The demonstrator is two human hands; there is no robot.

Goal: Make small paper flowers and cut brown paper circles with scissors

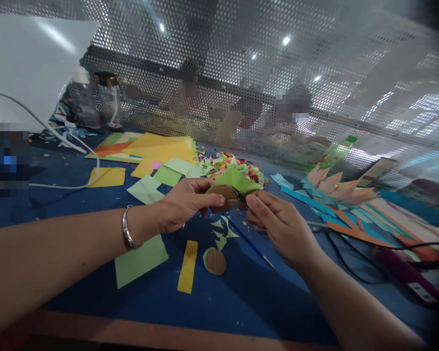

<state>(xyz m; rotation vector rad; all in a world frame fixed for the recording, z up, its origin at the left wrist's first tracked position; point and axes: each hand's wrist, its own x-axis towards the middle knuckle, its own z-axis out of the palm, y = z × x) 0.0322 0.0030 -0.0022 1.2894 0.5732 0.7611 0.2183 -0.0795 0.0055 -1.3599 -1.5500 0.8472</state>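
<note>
My left hand [185, 202] is closed on a round cardboard disc [225, 194] together with a sheet of bright green paper [237, 178], thumb on the cardboard. The paper sticks out beyond the disc at the top and right. My right hand [272, 214] is closed at the paper's right edge. A narrow dark thing shows between its fingertips and the disc, too small to name. Below the hands, a second cardboard disc [216, 262] lies on a pale green backing. Beside it are a yellow paper strip [188, 267], green offcuts [221, 240] and a thin blue stick [254, 245].
Green sheets [141, 263] and yellow paper [157, 146] lie on the blue table [106, 302]. Behind the hands is a heap of colourful scraps [237, 163]. Orange and blue paper pieces [336, 190], a cable and a purple power strip [406, 273] lie right; bottles [109, 100] stand back left.
</note>
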